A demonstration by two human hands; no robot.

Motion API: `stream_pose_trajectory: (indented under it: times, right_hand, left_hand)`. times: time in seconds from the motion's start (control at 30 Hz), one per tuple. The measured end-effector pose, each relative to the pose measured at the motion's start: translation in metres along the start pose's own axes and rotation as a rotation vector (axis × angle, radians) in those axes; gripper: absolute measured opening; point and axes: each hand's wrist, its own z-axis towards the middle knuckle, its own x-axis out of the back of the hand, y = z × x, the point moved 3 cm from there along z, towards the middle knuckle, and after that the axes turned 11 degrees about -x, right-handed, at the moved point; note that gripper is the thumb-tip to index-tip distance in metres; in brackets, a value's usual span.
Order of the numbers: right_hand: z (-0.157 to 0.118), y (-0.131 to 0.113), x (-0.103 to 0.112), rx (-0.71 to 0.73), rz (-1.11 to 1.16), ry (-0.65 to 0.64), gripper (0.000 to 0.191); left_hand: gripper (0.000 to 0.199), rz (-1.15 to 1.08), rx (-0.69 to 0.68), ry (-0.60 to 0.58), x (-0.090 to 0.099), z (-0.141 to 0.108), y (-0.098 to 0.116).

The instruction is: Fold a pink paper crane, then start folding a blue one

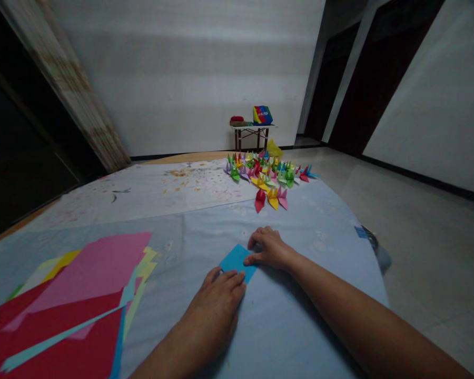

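I observe the blue folding paper (235, 256) beneath the flattened left hand's (221, 297) fingertips and the thumb of the half-open right hand (270, 249), neither visibly pinching; apparently a fold is being aligned, calling next for matched edges and firm creasing.

White wall (181, 68): spanned upper centre. Patterned curtain (71, 79): hung upper left. Small table (240, 127): stood before the wall. Dark doors (379, 79): stood upper right. Pale floor (438, 247): lay right. Lighting: was dim.
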Motion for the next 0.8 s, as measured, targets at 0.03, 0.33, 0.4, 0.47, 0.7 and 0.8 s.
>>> stream_pose_trajectory:
  times: [0.03,0.33,0.4,0.47,0.7,0.8]
  right_hand:
    - [0.002,0.001,0.0,-0.02,0.006,0.006,0.036]
    - [-0.008,-0.007,0.009,0.077,0.076,0.049,0.02]
    - [-0.013,-0.01,0.009,0.109,0.058,0.022,0.022]
    - [-0.017,-0.013,0.008,0.147,0.02,-0.006,0.023]
    - [-0.016,-0.018,0.001,0.213,-0.088,-0.008,0.024]
    - [-0.011,-0.021,-0.002,0.224,-0.117,0.03,0.023]
  left_hand:
    - [0.042,-0.002,0.003,0.002,0.0,-0.001,0.0]
    - [0.032,-0.046,-0.086,0.217,-0.002,-0.003,-0.009]
    - [0.029,-0.064,-0.104,0.27,-0.004,-0.001,-0.015]
    - [0.03,-0.064,-0.088,0.314,-0.006,-0.001,-0.023]
    - [0.042,-0.044,0.04,0.392,-0.012,-0.006,-0.05]
    - [0.046,-0.102,0.046,0.353,-0.011,-0.007,-0.05]
